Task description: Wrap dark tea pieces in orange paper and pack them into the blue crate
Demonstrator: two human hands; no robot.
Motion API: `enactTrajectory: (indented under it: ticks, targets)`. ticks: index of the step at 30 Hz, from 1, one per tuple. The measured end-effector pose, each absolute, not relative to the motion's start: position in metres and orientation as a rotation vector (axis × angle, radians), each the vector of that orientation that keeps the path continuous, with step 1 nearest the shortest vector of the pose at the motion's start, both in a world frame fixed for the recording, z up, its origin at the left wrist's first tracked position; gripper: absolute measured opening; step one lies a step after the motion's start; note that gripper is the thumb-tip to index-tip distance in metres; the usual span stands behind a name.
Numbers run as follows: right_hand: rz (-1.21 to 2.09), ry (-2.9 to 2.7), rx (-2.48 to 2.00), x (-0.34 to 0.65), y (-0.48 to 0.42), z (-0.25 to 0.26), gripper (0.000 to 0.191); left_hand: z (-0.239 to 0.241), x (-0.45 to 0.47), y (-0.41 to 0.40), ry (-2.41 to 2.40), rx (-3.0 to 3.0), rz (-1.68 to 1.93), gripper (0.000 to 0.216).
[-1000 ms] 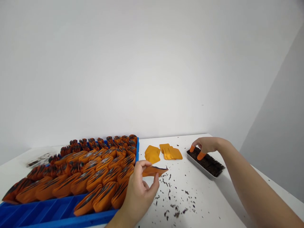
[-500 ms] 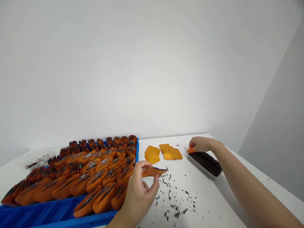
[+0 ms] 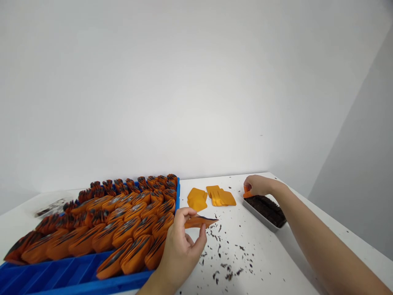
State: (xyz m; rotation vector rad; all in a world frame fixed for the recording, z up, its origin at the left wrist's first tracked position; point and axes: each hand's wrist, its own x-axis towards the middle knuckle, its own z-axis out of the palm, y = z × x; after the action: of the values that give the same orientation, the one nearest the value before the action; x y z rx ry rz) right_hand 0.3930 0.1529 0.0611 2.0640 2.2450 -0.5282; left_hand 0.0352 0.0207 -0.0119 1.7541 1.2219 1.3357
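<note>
My left hand [image 3: 181, 246] pinches an open orange pouch [image 3: 199, 222] between thumb and fingers, just right of the blue tray [image 3: 61, 276]. That tray holds several rows of filled orange pouches [image 3: 123, 223] with dark contents showing. My right hand [image 3: 258, 185] reaches to the far end of a small clear tray of dark loose tea [image 3: 265, 208]. Its fingertips wear orange finger cots and are bunched in a pinch at the tea; what they hold is too small to make out.
Two small stacks of flat empty orange pouches [image 3: 211, 197] lie on the white table [image 3: 270, 262] between the trays. Dark tea crumbs [image 3: 224, 254] are scattered in front of me. A clear bag [image 3: 50, 204] lies far left. White walls stand behind and to the right.
My right hand's fingers went from spread over the tea to bunched in a pinch at the tray's far end. My left hand and its pouch stayed almost still.
</note>
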Motion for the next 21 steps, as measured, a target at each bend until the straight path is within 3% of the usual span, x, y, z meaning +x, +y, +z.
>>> enactTrajectory:
  ticks: [7,13,21]
  targets:
    - [-0.503,2.247,2.084,0.391,0.153,0.06,0.031,-0.014,0.035,0.022,1.218,1.761,1.341,0.04]
    - [-0.435,2.218,2.14,0.387,0.155,0.055,0.036,0.0,0.038,0.018,1.217,1.629,1.265,0.047]
    - [-0.622,2.204,2.017,0.402,0.149,0.059,0.042,0.011,0.039,0.017,1.139,1.685,1.238,0.043]
